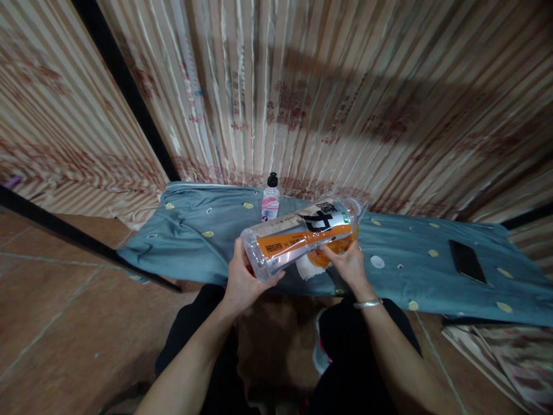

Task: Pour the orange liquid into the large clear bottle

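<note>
A large clear plastic bottle (pixel 302 233) with an orange and silver label lies tilted between my hands, its mouth end up to the right. My left hand (pixel 248 276) is closed around its base, thumb beneath. My right hand (pixel 349 265) is closed at the lower side nearer the mouth; its fingers are hidden behind. An orange translucent item (pixel 318 257) shows behind the bottle by my right thumb, and I cannot make out its kind. Below it is a white, crumpled-looking piece (pixel 309 270). Behind the large bottle a small clear bottle (pixel 271 199) with pink label and black cap stands upright.
A blue-green patterned cloth (pixel 207 216) covers the narrow bench. A white round cap (pixel 377 261) and a black phone (pixel 467 261) lie on it to the right. Striped curtains (pixel 298 104) hang directly behind, with a dark metal post (pixel 129 92) at the left.
</note>
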A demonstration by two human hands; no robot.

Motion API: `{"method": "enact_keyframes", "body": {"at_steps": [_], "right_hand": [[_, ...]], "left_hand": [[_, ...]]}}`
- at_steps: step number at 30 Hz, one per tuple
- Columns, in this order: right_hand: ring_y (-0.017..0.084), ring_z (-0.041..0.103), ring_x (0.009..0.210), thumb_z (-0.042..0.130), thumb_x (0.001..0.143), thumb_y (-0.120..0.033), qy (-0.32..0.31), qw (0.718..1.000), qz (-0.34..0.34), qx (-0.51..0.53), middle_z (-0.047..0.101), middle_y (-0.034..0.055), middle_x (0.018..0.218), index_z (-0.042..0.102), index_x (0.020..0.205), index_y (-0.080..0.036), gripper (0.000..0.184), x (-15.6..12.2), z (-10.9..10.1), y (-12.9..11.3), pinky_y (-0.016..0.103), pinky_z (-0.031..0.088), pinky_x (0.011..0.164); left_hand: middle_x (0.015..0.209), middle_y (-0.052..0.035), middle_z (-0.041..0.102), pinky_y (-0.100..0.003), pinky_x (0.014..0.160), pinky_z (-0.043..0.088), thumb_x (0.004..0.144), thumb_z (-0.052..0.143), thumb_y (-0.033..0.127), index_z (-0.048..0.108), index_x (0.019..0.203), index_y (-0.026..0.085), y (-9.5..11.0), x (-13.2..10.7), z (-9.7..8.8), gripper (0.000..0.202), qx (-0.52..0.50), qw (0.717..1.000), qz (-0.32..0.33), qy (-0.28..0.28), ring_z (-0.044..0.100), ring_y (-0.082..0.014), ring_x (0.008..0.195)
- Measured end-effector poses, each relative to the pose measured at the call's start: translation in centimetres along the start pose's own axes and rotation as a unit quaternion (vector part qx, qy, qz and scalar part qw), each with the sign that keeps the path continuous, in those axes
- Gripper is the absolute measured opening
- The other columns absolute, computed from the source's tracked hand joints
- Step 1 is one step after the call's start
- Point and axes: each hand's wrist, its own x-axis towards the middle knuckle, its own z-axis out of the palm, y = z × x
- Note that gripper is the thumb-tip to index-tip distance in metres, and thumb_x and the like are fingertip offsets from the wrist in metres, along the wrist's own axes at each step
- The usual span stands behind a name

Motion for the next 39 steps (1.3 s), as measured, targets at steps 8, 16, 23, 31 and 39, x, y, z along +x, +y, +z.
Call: {"method": "enact_keyframes", "body": {"at_steps": [8,16,23,31,39], "right_hand": [[0.059,0.089,0.135,0.101,0.056,-0.099,-0.003,1.000,0.020,-0.016,0.093,0.0311,0.141,0.075,0.139,-0.022,0.116,0.03,-0.05,0.07,0.075,0.073,0.118],[0.060,0.088,0.139,0.103,0.054,-0.095,-0.004,0.999,0.031,-0.020,0.091,0.0338,0.144,0.076,0.147,-0.016,0.124,0.25,0.01,0.19,0.076,0.071,0.121],[0.057,0.089,0.138,0.103,0.058,-0.097,-0.002,1.000,0.004,0.007,0.093,0.0299,0.145,0.077,0.145,-0.021,0.118,0.15,0.29,0.10,0.076,0.073,0.121],[0.053,0.093,0.128,0.099,0.062,-0.104,0.005,1.000,-0.025,0.000,0.096,0.0267,0.135,0.078,0.144,-0.023,0.117,0.26,0.52,0.47,0.071,0.075,0.114],[0.054,0.092,0.127,0.096,0.062,-0.106,0.000,1.000,-0.022,0.002,0.095,0.0271,0.134,0.076,0.144,-0.023,0.119,0.24,0.50,0.30,0.070,0.075,0.111]], "left_hand": [[0.130,-0.0115,0.096,-0.065,0.105,0.085,0.065,0.121,0.066,0.066,0.132,0.030,-0.13,0.03,-0.09,0.094,0.010,1.000,-0.001,0.001,0.098,-0.0442,0.124],[0.133,-0.0111,0.094,-0.057,0.113,0.082,0.064,0.122,0.065,0.065,0.137,0.029,-0.81,-0.03,-0.15,0.099,0.019,1.000,0.000,0.007,0.096,-0.0411,0.129],[0.130,-0.0092,0.095,-0.057,0.114,0.082,0.062,0.122,0.062,0.067,0.133,0.029,-0.72,-0.19,-0.02,0.096,0.032,0.999,0.000,0.018,0.097,-0.0405,0.126],[0.127,-0.0111,0.095,-0.067,0.112,0.082,0.061,0.122,0.065,0.068,0.128,0.029,-0.79,-0.20,0.12,0.092,0.017,0.999,0.001,0.027,0.096,-0.0439,0.123],[0.129,-0.0114,0.096,-0.060,0.111,0.082,0.062,0.121,0.068,0.067,0.129,0.029,-0.82,-0.16,-0.09,0.094,0.026,0.999,-0.002,0.022,0.097,-0.0419,0.125]]}}
